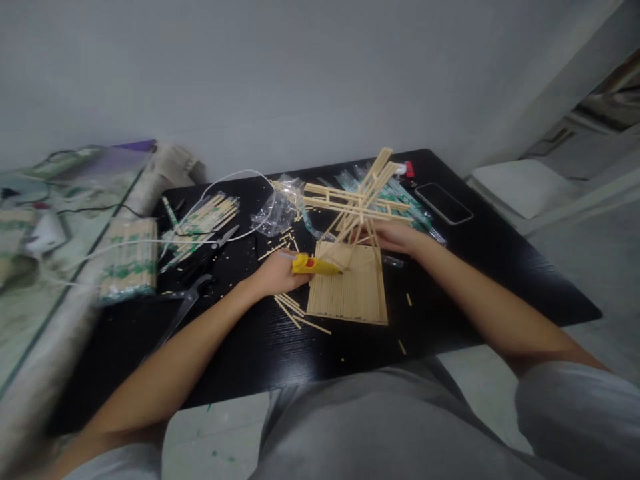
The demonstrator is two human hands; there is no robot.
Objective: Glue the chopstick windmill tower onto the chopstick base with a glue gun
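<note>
The left hand (277, 273) is holding a yellow plastic glue gun (320, 267), its nozzle pointing rightward over the square pale-wood base (347, 293); whether the right hand (393, 237) is gripping, I cannot tell.

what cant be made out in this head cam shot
All in the head view:
Right hand: fingers partly hidden by the stick frame.
Yellow glue gun: handle covered by the left hand; tip too small to tell whether it touches the stick panel.
Green-marked packet: any print too blurred to read.
</note>
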